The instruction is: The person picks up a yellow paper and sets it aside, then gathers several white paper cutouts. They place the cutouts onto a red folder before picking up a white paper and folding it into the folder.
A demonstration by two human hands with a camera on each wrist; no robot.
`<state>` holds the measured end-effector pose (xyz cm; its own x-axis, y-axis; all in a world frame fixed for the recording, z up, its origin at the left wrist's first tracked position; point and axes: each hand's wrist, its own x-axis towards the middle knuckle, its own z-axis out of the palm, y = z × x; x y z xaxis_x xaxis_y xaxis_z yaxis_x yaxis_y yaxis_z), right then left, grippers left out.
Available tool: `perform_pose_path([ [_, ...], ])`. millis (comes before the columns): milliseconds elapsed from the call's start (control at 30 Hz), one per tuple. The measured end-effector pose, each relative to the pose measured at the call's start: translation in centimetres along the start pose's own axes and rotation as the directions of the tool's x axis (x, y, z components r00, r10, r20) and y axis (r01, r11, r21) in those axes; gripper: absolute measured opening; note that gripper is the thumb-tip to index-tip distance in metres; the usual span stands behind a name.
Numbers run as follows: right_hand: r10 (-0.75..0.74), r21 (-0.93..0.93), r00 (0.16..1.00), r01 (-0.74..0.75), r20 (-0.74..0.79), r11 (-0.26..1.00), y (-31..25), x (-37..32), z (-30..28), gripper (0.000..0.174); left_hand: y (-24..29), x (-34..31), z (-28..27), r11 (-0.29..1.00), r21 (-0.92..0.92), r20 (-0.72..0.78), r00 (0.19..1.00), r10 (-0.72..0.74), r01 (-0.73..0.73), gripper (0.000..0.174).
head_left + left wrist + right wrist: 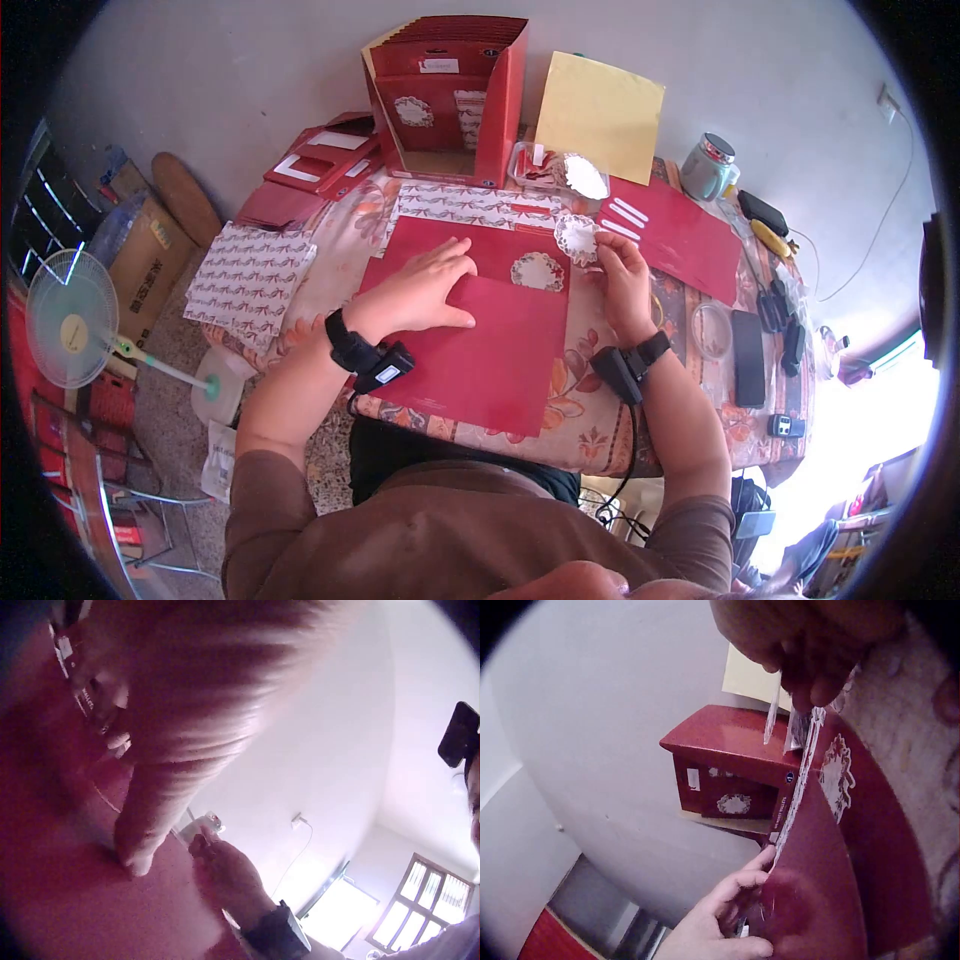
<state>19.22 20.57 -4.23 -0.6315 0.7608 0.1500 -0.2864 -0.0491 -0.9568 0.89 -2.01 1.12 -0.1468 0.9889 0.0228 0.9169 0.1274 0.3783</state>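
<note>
A large red folder [480,340] lies flat on the table in front of the person. In the head view the left hand [418,288] rests on it, thumb and fingers spread. A round white scalloped label [537,270] with a floral border shows on the folder's upper right. At the folder's right edge, the right hand [625,282] pinches a similar round label [574,240] between thumb and fingertips. From the right wrist, the left hand [724,915] appears at the near edge of the folder. The right hand [817,652] is above, its held piece seen nearly edge-on.
A red box [505,110] of folders stands at the back. Beside it are a clear tray [535,178] of labels and a cream sheet [600,110]. Patterned paper [250,280] lies left; a red sheet with white strips [690,240] and a jar mug [708,168] sit right.
</note>
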Motion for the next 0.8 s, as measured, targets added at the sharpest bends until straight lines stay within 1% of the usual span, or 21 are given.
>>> perform_pose_path([
  [33,0.014,0.02,1.0,-0.014,-0.003,1.0,-0.3,-0.1,0.1,0.017,-0.2,0.2,0.1,1.0,-0.001,-0.001,1.0,0.002,-0.002,0.053],
  [100,0.027,0.039,1.0,-0.026,-0.011,0.999,-0.5,-0.2,0.1,0.017,-0.4,0.6,0.3,0.996,0.087,-0.01,1.0,-0.027,0.028,0.056],
  [200,0.031,0.035,1.0,-0.031,-0.006,0.999,-0.5,-0.3,0.2,0.017,-0.2,0.9,0.2,0.996,0.076,0.002,0.999,-0.045,0.045,0.061],
  [300,0.063,0.03,0.998,-0.062,-0.022,0.998,-0.7,-0.4,0.3,0.017,-0.1,1.0,0.4,0.998,0.041,0.036,0.998,-0.05,0.049,0.061],
  [367,0.018,0.048,1.0,-0.017,-0.017,0.999,-0.4,-0.2,0.2,0.017,-0.1,0.9,0.3,0.998,0.041,0.038,0.998,-0.043,0.041,0.059],
  [433,0.025,0.044,0.999,-0.024,-0.02,0.999,0.0,0.1,0.0,0.017,0.0,0.9,0.0,0.999,0.048,0.042,0.999,-0.028,0.026,0.056],
  [500,0.025,0.046,0.999,-0.024,-0.028,0.999,-0.2,0.1,0.0,0.017,0.1,0.8,-0.5,0.998,0.008,0.022,0.998,0.06,-0.06,0.05],
  [533,0.048,0.047,0.999,-0.047,-0.023,0.998,-0.6,-0.2,0.2,0.016,0.2,0.9,-0.8,0.997,0.016,0.025,0.997,0.073,-0.073,0.05],
  [567,0.07,0.045,0.997,-0.069,-0.018,0.997,-0.9,-0.4,0.4,0.016,0.3,1.1,-1.2,0.992,-0.09,0.041,0.995,0.088,-0.084,0.047],
  [600,0.061,0.042,0.998,-0.059,-0.026,0.997,-1.0,-0.6,0.5,0.016,0.2,1.2,-1.3,0.976,-0.2,0.054,0.993,0.102,-0.09,0.044],
  [633,0.09,0.023,0.996,-0.089,-0.026,0.996,-1.2,-0.7,0.6,0.016,-0.1,1.4,-1.2,0.974,-0.199,0.049,0.992,0.118,-0.106,0.044],
  [667,0.117,0.001,0.993,-0.117,-0.03,0.993,-1.4,-0.7,0.5,0.016,-0.6,1.7,-0.9,0.961,-0.23,0.013,0.987,0.162,-0.155,0.041],
  [700,0.103,-0.008,0.994,-0.103,-0.045,0.995,-1.5,-0.8,0.5,0.016,-1.1,2.0,-0.7,0.943,-0.262,-0.023,0.978,0.207,-0.206,0.039],
  [733,0.093,-0.022,0.994,-0.094,-0.051,0.995,-1.5,-0.8,0.6,0.016,-1.2,1.8,-0.7,0.95,-0.192,-0.054,0.969,0.239,-0.245,0.037],
  [767,0.09,-0.036,0.995,-0.092,-0.05,0.995,-1.3,-0.7,0.7,0.016,-1.4,1.5,-0.7,0.947,-0.199,-0.06,0.967,0.246,-0.253,0.037],
  [800,0.072,-0.026,0.997,-0.073,-0.036,0.997,-0.8,-0.5,0.5,0.017,-1.6,1.2,-0.7,0.955,-0.159,-0.061,0.968,0.244,-0.251,0.037],
])
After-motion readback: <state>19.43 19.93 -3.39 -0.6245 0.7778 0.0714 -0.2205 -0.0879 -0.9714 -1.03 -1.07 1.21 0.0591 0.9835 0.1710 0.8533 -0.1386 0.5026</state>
